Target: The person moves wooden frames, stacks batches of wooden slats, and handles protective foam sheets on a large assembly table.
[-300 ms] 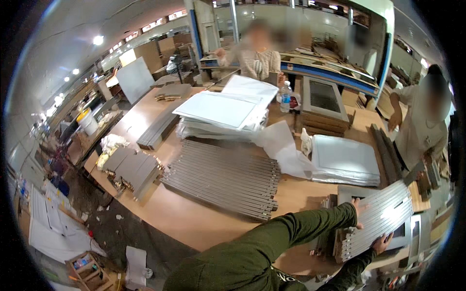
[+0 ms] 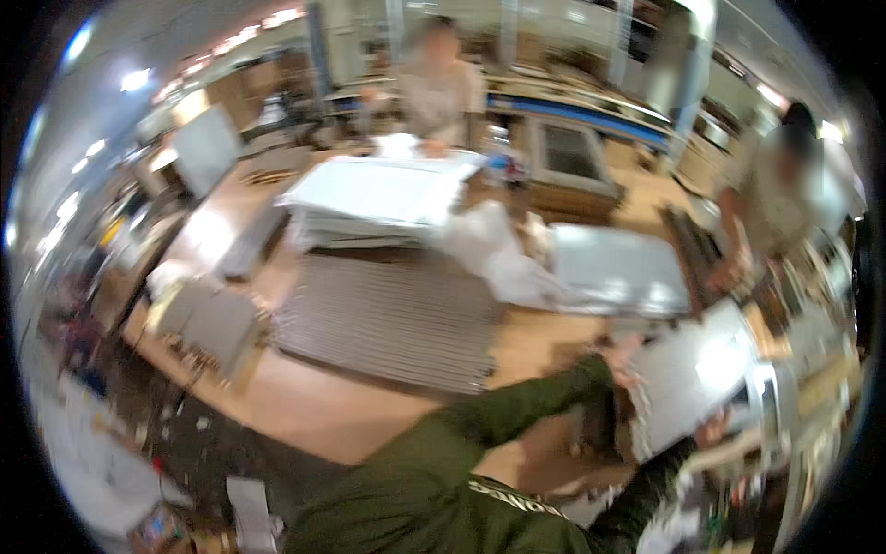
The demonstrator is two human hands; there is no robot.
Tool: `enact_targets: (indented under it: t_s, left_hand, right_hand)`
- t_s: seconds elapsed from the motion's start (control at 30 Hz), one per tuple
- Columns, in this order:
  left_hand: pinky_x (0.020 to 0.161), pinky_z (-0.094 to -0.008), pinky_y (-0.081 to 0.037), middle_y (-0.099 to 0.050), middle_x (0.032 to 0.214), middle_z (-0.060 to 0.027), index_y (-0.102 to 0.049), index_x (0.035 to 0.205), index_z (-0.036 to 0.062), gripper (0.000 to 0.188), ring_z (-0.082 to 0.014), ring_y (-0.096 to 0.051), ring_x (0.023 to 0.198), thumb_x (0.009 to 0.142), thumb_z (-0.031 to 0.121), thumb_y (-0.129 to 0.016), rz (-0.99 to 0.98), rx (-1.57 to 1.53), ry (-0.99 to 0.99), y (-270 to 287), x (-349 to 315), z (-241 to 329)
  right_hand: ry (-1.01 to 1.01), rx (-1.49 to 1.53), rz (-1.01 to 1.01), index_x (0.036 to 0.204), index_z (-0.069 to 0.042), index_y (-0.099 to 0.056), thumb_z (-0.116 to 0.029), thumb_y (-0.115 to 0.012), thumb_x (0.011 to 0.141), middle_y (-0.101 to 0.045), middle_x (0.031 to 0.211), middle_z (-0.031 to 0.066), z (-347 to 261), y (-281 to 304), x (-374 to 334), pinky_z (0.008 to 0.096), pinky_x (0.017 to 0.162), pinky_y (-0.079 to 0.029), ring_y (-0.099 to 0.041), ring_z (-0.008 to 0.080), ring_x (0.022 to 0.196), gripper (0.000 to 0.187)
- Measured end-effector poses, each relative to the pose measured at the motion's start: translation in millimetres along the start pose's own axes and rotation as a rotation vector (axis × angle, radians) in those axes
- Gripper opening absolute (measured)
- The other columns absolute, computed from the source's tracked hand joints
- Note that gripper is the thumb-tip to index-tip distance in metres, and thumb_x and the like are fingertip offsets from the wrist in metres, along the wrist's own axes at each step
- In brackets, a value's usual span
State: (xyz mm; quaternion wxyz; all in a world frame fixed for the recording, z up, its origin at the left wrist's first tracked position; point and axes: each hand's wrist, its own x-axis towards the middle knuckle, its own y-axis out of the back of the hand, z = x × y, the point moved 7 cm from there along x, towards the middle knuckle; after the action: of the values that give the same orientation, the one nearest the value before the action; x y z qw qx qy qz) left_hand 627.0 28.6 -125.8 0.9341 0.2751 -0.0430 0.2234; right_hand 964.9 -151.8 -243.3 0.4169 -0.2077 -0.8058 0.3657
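Note:
At the lower right, a row of grey slats [image 2: 692, 374] lies side by side, its upper face shining under the light. My left hand [image 2: 624, 360] grips the left side of this row, and my right hand [image 2: 712, 430] holds its near side. Motion blurs the fingers of both hands, and those under the slats are hidden. A grey frame [image 2: 762, 397] shows beside the slats at the right. In the middle of the table lies a wide layer of similar grey slats [image 2: 388, 319], apart from my hands.
White wrapped panels [image 2: 369, 189] are stacked behind the middle slats, and another wrapped stack [image 2: 618, 268] sits farther right. Short grey pieces [image 2: 208, 323] lie at the left. One person [image 2: 443, 92] stands across the table [image 2: 369, 415], another [image 2: 771, 194] at the right.
My view has swung, shifting the scene left and up. My hands stay on the row of slats at the lower right. The person across the table has lowered a hand to the white panels.

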Motion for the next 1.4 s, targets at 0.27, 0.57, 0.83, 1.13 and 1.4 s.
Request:
enact_targets:
  t_s: [0.27, 0.57, 0.83, 1.13, 1.4]
  left_hand:
    - [0.068, -0.0305, -0.048, -0.062, 0.089, -0.0092, -0.049, 0.118, 0.0055, 0.041, -0.0155, -0.059, 0.075, 0.081, 0.019, -0.058, 0.708, -0.287, 0.372, 71.6, -286.7, -102.5]
    - [0.073, -0.0325, -0.046, -0.061, 0.09, -0.009, -0.056, 0.109, 0.0069, 0.03, -0.0181, -0.057, 0.079, 0.083, 0.021, -0.054, 0.704, -0.172, 0.832, 64.8, -444.3, -79.5]
    - [0.069, -0.0274, -0.046, -0.06, 0.089, -0.0041, -0.056, 0.105, 0.006, 0.025, -0.0134, -0.056, 0.08, 0.081, 0.015, -0.055, 1.322, -0.152, 0.766, 148.1, -612.3, -104.5]
    - [0.097, -0.0458, -0.031, -0.035, 0.13, -0.02, -0.028, 0.131, 0.005, 0.092, -0.0336, -0.032, 0.121, 0.057, 0.03, -0.077, 1.661, 0.746, 1.199, 271.7, -866.5, -55.1]
    - [0.102, -0.047, -0.025, -0.019, 0.138, -0.0226, -0.014, 0.137, 0.0066, 0.114, -0.0353, -0.018, 0.129, 0.05, 0.039, -0.08, 1.893, 0.367, 1.105, 301.9, -907.0, -136.5]
  right_hand:
    - [1.427, -1.164, 1.619, 0.124, -0.008, -0.041, -0.021, -0.039, 0.091, -0.044, 0.126, 0.0081, 127.6, -57.5, -13.0, 0.0302, 0.088, -0.04, -0.046, 0.0188, 0.112, 0.035]
    - [0.707, -1.508, 1.387, 0.126, -0.012, -0.038, -0.035, -0.041, 0.089, -0.042, 0.124, 0.0057, 162.0, 4.9, -65.8, 0.0304, 0.076, -0.045, -0.047, 0.0182, 0.105, 0.044]
    - [0.453, -0.753, 0.566, 0.101, -0.016, -0.059, -0.047, -0.048, 0.084, -0.061, 0.079, 0.0062, 214.3, 47.0, 24.3, 0.0374, 0.069, -0.049, -0.058, 0.0215, 0.076, 0.037]
    - [0.967, -1.103, 1.392, 0.105, -0.01, -0.058, -0.037, -0.048, 0.086, -0.06, 0.091, 0.0113, 270.7, 71.1, 105.7, 0.038, 0.07, -0.049, -0.058, 0.0241, 0.083, 0.034]
    - [1.354, -1.891, 1.751, 0.102, -0.001, -0.058, -0.029, -0.05, 0.088, -0.058, 0.098, 0.018, 352.0, 20.9, 187.7, 0.0377, 0.071, -0.049, -0.059, 0.0273, 0.084, 0.033]
